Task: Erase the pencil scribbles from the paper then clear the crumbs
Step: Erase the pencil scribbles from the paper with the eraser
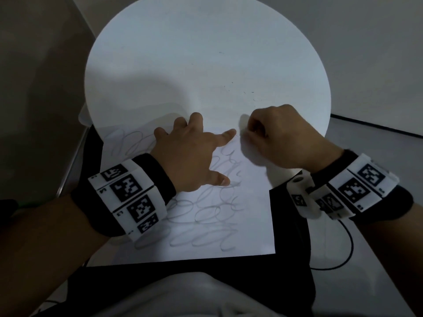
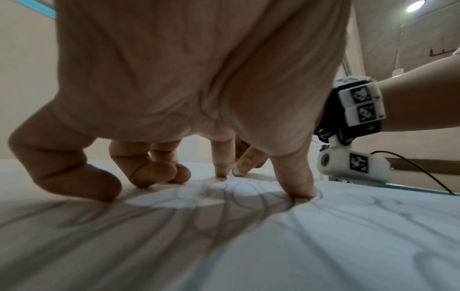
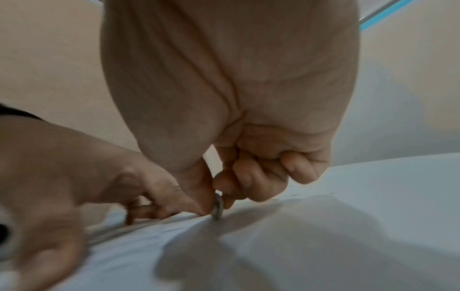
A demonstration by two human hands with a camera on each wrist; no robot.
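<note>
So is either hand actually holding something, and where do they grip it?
The right hand pinches a small eraser by its upper part, between thumb and fingertips, its lower end on the paper. The left hand holds nothing; its spread fingertips press the paper.

A round white tabletop [image 1: 206, 42] fills the middle. A black cable [image 1: 343, 252] loops at four o'clock over the pale floor [image 1: 377, 179]. A ceiling lamp [image 2: 415, 5] glows at one o'clock.
</note>
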